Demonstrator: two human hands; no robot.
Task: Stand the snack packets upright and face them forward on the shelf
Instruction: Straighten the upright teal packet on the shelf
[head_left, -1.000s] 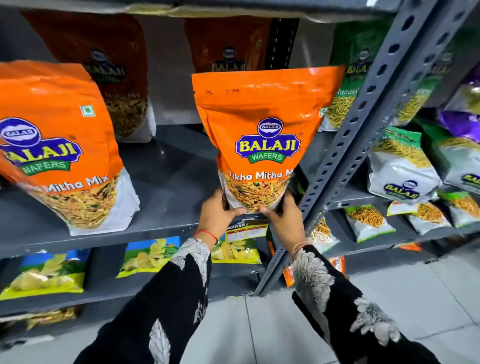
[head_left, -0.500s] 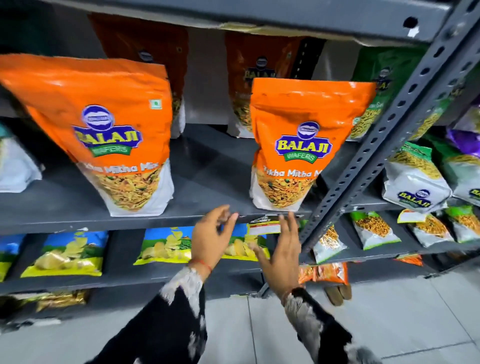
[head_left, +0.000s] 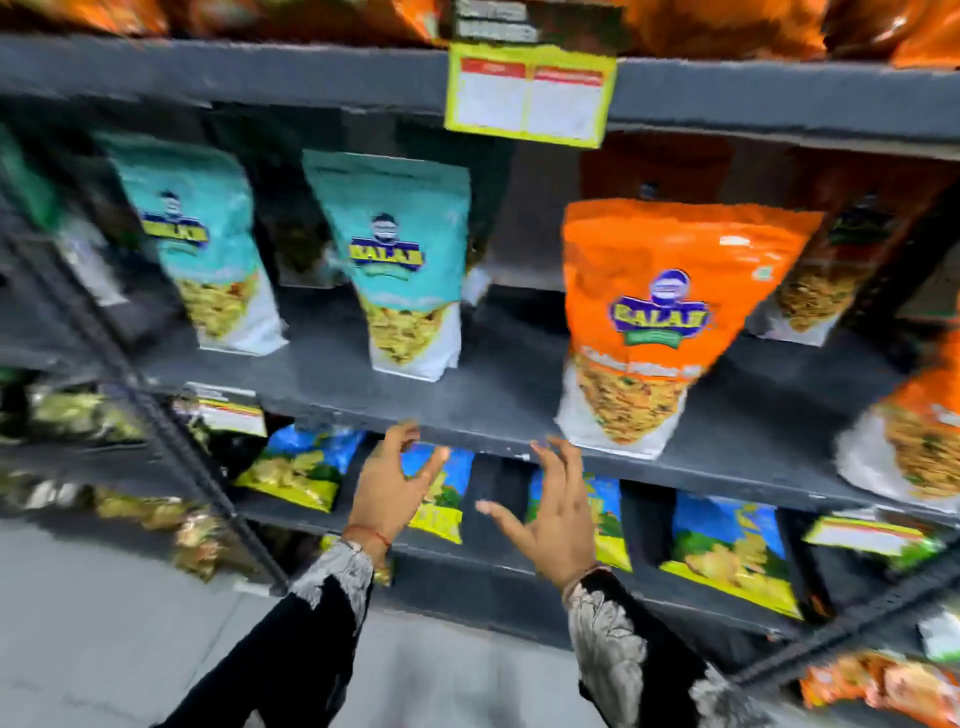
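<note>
An orange snack packet (head_left: 660, 322) stands upright on the grey shelf (head_left: 498, 410), its front label towards me. Left of it stand two teal packets, one (head_left: 405, 265) near the middle and one (head_left: 202, 239) further left, both upright and facing forward. Another orange packet (head_left: 914, 441) shows at the right edge. My left hand (head_left: 389, 488) and my right hand (head_left: 550, 514) hover just below the shelf's front edge, fingers spread, holding nothing. The picture is blurred by motion.
More orange packets stand in shadow at the back right of the shelf (head_left: 826, 275). A yellow price tag (head_left: 530, 93) hangs from the shelf above. Blue-and-yellow chip bags (head_left: 727, 556) lie on the lower shelf. A slanted metal upright (head_left: 156, 415) crosses the left side.
The view has swung left, bringing the teal packets in. The orange packet that both hands held stands released on the shelf. Both hands are open and have moved left along the shelf edge.
</note>
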